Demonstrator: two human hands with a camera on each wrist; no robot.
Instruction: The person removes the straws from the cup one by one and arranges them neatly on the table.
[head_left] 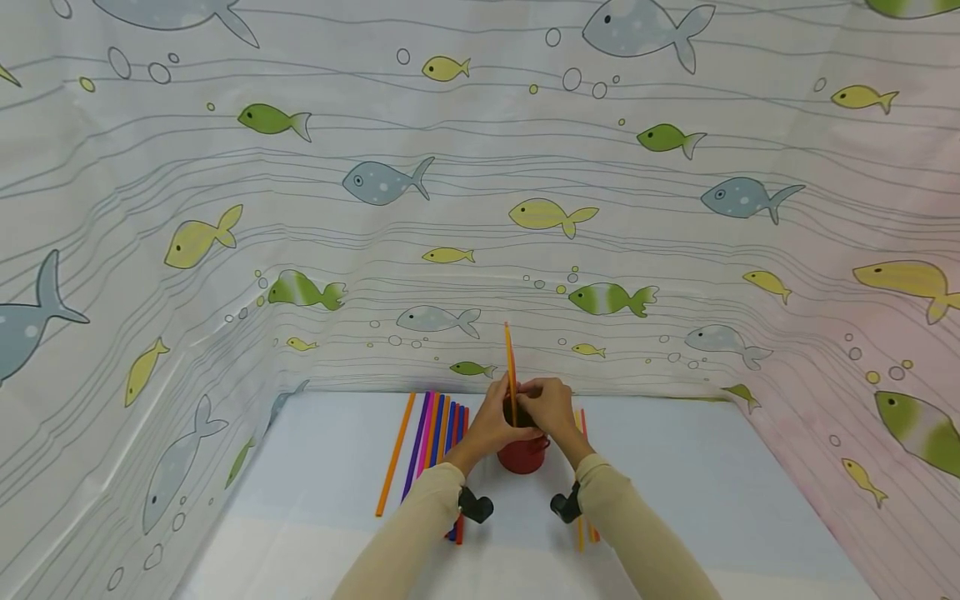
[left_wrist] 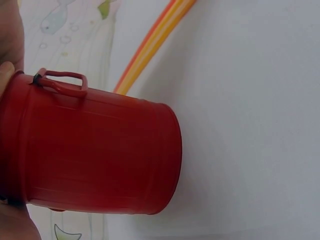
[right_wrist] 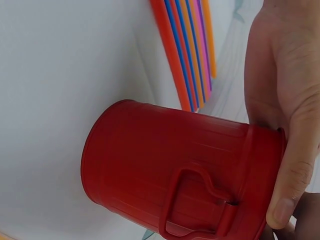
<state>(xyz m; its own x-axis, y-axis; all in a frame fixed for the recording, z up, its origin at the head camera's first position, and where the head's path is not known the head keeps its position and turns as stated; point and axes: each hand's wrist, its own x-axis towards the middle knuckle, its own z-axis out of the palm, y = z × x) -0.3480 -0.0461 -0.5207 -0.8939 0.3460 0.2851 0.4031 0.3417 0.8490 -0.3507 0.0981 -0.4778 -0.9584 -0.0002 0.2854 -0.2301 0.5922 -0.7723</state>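
Note:
A small red pail (head_left: 521, 457) stands upright between my hands, a side handle (right_wrist: 175, 200) showing in the right wrist view. My left hand (head_left: 489, 427) grips its upper part, the thumb lying along the near rim. Thin orange sticks (head_left: 512, 367) rise from the pail's dark mouth, leaning slightly left at the top. From the right my right hand (head_left: 551, 408) reaches over the mouth with curled fingers, fingertips right beside these sticks. I cannot tell whether it pinches them or the rim.
Left of the pail lies a row of long sticks (head_left: 427, 433) in orange, purple, pink, blue and red. Several yellow and orange sticks (left_wrist: 155, 40) lie to the right. Fish-printed cloth (head_left: 450, 283) walls the white table (head_left: 697, 483) at the back and sides.

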